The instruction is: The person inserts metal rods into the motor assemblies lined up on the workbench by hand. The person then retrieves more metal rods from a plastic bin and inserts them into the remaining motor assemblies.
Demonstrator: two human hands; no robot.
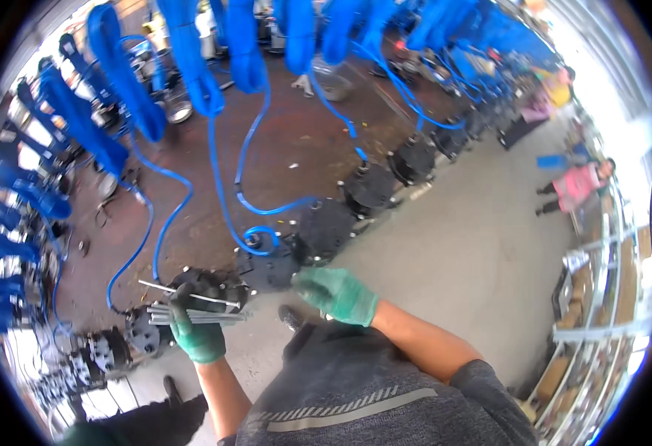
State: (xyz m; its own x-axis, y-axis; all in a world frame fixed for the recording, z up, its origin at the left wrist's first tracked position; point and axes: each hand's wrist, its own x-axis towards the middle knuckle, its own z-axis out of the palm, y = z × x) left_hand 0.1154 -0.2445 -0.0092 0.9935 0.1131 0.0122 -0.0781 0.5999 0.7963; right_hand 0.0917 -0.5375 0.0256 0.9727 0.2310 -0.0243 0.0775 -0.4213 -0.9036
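Note:
My left hand (198,336), in a green glove with a dark finger area, is closed around a bundle of long silver bolts (214,317). One long bolt (214,300) lies apart from the bundle, slanting across the fingers. Both reach over a black round motor part (225,281) at the table's edge. My right hand (338,296), also green-gloved, is closed beside a black square-edged part (270,269) with a blue cable. Its fingertips are blurred, and whatever they hold is hidden.
Black round units (370,187) line the brown table's (296,141) edge, joined to blue cables (185,195). Coiled blue cable bundles (248,52) hang over the far side. A person in pink (575,186) is at the right, near shelves (601,334). Another person's dark-clothed limb (147,424) shows lower left.

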